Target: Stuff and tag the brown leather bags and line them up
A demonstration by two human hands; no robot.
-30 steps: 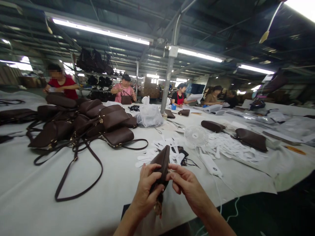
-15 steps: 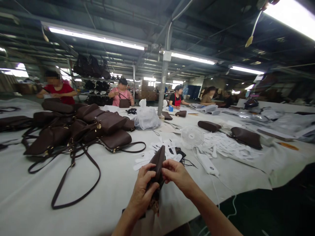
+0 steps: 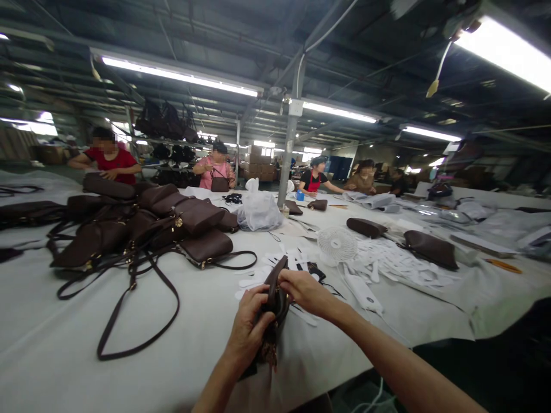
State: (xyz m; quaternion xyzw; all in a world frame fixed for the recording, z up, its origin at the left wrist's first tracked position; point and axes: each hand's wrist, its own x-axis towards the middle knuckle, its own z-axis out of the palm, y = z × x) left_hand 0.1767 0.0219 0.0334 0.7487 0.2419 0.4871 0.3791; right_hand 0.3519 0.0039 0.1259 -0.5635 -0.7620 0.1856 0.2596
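Observation:
A dark brown handbag (image 3: 275, 287) stands on edge on the white-covered table in front of me, its narrow side up, with bits of gold metal showing near its lower end. My left hand (image 3: 253, 321) is wrapped round the bag's left side, thumb across the near part. My right hand (image 3: 299, 289) is closed at the bag's upper right edge, the fingertips pinching there; whether they grip a zipper pull or the leather itself is hidden. White paper tags (image 3: 252, 281) lie spread just beyond the bag, with a black tag and cords (image 3: 316, 269) beside them.
A heap of brown handbags (image 3: 150, 223) with straps fills the left side. A white fan (image 3: 338, 245) with a cable stands right of centre, before more white slips (image 3: 396, 261). A clear plastic bag (image 3: 260, 211) sits by a metal post (image 3: 287, 155). Several people work across the table.
My right hand has moved slightly up and away from me along the bag's edge, and the bag's top now gapes a little. The left hand keeps its hold.

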